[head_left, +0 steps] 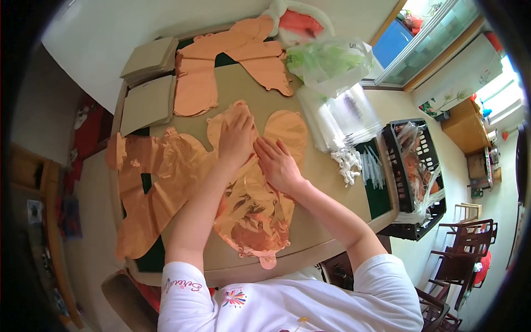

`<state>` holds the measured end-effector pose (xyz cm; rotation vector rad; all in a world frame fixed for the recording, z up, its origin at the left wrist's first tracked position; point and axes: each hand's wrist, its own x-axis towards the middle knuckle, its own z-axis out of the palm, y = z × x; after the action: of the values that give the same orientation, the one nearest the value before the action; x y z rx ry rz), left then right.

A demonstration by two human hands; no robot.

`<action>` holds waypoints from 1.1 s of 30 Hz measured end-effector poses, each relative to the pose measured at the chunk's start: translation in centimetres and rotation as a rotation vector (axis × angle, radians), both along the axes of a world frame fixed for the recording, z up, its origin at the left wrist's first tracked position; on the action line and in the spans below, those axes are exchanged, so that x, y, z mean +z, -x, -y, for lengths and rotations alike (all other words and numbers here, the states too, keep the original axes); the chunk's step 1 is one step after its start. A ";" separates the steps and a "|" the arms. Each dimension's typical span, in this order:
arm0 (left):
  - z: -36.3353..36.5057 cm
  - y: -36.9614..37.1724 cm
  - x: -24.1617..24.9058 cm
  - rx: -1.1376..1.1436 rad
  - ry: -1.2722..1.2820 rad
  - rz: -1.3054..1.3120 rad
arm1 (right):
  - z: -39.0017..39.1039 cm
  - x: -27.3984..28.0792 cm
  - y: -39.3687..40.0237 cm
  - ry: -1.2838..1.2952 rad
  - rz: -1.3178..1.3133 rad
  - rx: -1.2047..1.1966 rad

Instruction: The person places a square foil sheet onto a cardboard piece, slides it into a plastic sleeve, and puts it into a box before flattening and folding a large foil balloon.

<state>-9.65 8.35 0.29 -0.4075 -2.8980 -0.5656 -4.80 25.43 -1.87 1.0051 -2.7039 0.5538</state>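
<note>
Two bare hands lie flat on a rose-gold foil balloon [251, 210] in the middle of the frame, on a tan table [326, 216] that fills most of the view. The left hand [237, 137] rests palm down with its fingers together and stretched toward the top of the frame, covering one rounded upper lobe of the balloon; it grips nothing. The right hand [277, 165] lies just beside it, also palm down and open, fingers spread slightly, pressing the foil where the two lobes meet. The balloon is deflated and crinkled, its narrow neck pointing to the lower edge of the table near the person's white shirt [287, 304]. To the left of it a loose heap of more flat foil balloons [152, 188] spreads over the table's left side, touching the one under the hands. Further up, another pile of the same foil shapes [232, 61] lies toward the upper centre. In the upper left sit stacks of brown cardboard sheets [148, 83]. At the upper right are a green-tinted plastic bag [326, 61] and a sheaf of clear plastic sleeves [343, 119], with a bundle of white straws [368, 166] below them. A black crate [412, 177] stands off the table's right edge, stuffed with clear plastic.
</note>
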 end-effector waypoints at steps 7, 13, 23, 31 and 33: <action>-1.2 -8.0 -2.8 0.059 0.011 -0.009 | 0.0 0.1 0.2 0.077 0.030 -0.003; -1.1 -8.1 -2.9 0.073 0.032 -0.009 | -3.0 0.8 3.2 0.189 0.044 -0.508; -1.1 -8.1 -3.2 0.074 0.016 0.004 | -4.1 0.2 5.9 0.020 0.043 -0.635; -1.1 -8.2 -2.3 0.070 0.076 0.094 | -3.9 1.5 6.7 -0.009 0.239 -0.640; -1.1 -8.1 -2.2 0.074 0.068 0.091 | -2.6 2.6 6.0 -0.067 0.117 -0.604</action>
<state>-1.54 9.43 -1.95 -0.2884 -3.0111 -0.4881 -10.83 28.03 0.73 0.1321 -2.9317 0.4102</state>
